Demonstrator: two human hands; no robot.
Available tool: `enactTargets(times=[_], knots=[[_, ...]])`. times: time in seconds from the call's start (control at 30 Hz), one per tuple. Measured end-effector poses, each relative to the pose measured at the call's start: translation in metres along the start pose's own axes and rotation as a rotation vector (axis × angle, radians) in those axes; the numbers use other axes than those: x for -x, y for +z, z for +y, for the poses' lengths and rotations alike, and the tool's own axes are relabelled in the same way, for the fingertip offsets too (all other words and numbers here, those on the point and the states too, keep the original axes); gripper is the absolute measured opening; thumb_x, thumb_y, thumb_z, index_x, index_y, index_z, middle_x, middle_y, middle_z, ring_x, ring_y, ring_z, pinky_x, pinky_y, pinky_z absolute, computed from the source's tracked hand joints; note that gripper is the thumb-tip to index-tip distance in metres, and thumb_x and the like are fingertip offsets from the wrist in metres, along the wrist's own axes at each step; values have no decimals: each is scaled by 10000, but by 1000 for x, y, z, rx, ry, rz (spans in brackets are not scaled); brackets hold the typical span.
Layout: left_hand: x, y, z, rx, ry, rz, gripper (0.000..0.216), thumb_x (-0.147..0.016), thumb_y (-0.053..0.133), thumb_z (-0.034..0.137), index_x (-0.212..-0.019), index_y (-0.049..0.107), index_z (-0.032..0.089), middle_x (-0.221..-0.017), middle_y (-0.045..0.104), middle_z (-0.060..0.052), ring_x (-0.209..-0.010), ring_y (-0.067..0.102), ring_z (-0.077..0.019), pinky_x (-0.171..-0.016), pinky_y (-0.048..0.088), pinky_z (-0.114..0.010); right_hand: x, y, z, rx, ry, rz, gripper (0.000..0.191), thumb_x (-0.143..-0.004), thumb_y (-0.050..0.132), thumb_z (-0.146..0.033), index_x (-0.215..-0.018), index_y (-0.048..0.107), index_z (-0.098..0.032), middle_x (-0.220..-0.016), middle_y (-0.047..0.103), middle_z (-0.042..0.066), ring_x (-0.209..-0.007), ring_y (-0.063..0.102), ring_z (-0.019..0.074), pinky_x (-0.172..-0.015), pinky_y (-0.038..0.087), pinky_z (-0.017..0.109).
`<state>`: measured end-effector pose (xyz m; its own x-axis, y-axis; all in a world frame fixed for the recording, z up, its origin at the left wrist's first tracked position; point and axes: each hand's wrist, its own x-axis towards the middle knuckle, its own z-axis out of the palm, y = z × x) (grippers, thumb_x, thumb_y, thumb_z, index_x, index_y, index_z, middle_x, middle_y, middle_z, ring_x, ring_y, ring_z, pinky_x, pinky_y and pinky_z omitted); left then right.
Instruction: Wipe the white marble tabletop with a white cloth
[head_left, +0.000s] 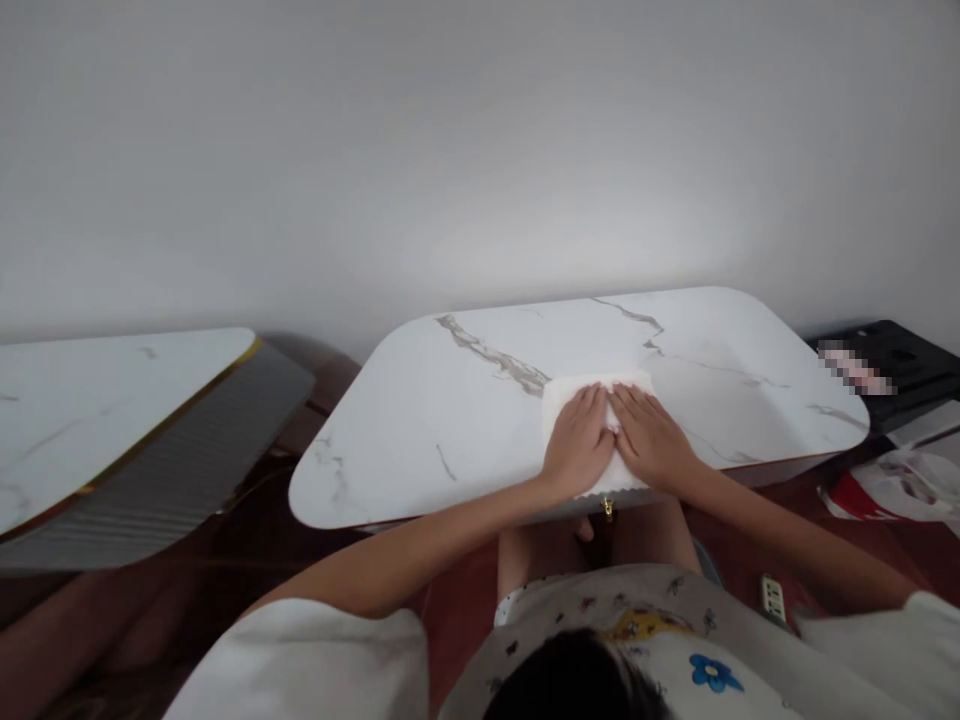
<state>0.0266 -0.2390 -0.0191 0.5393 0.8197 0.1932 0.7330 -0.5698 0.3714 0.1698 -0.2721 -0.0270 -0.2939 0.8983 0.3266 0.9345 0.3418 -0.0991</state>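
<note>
A white cloth [556, 400], folded into a rough square with a wavy lower edge, lies near the front edge of a white marble-patterned table [397, 420]. My left hand [579, 438] rests flat on it, fingers stretched forward. Beside it, my right hand [649, 432] also lies flat on the cloth, angled inward. The two hands meet at the fingertips and thumbs. Both palms are hidden against the cloth. A small gold knob [608, 509] shows just below the table's front edge.
At left stands another marble-topped piece [112, 410] with gold trim and a ribbed grey side. A black appliance [900, 345] and a red-and-white plastic bag [892, 485] are at right. A power strip [772, 597] lies on the reddish floor. Behind the table rises a plain wall [450, 150].
</note>
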Motion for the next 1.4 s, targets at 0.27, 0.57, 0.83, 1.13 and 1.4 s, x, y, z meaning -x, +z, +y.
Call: enactTargets(times=[0.27, 0.57, 0.83, 1.13, 1.4], knots=[[-34, 20, 58, 174, -56, -114, 612, -836, 360, 254, -1423, 256, 112, -1511, 237, -93, -1401, 178, -211, -1154, 163, -381, 31, -14, 68, 24, 43, -33, 533, -900, 277, -249, -1412, 340, -115, -1450, 374, 120, -1349, 309, 235, -1081, 302, 448], [-129, 22, 7, 39, 37, 98, 381, -846, 355, 182, -1196, 479, 98, -1269, 532, -134, -1225, 445, -227, -1064, 323, -353, -75, 12, 124, 64, -49, -110, 551, -909, 222, -276, -1401, 338, -57, -1460, 345, 148, -1354, 294, 248, -1097, 252, 435], [-210, 27, -74, -112, 7, 206, 405, -862, 322, 167, -1231, 445, 55, -1304, 486, -183, -1242, 412, -266, -1056, 313, -407, -191, 47, 143, 34, -98, -106, 551, -876, 291, -219, -1392, 346, -34, -1445, 379, 136, -1339, 318, 217, -1102, 236, 361], [-280, 45, -70, -103, 67, 155, 427, -889, 323, 180, -1276, 426, 32, -1328, 471, -189, -1264, 392, -266, -1065, 289, -406, -214, 50, 198, 41, 16, -104, 551, -883, 266, -226, -1402, 332, -54, -1460, 356, 128, -1343, 308, 229, -1096, 244, 398], [-240, 57, -27, -116, 197, 95, 480, -903, 314, 209, -1343, 362, 22, -1431, 367, -182, -1343, 303, -251, -1109, 224, -391, -141, 28, 189, 102, 73, -107, 550, -900, 241, -235, -1404, 311, -24, -1473, 317, 162, -1364, 259, 264, -1097, 225, 437]])
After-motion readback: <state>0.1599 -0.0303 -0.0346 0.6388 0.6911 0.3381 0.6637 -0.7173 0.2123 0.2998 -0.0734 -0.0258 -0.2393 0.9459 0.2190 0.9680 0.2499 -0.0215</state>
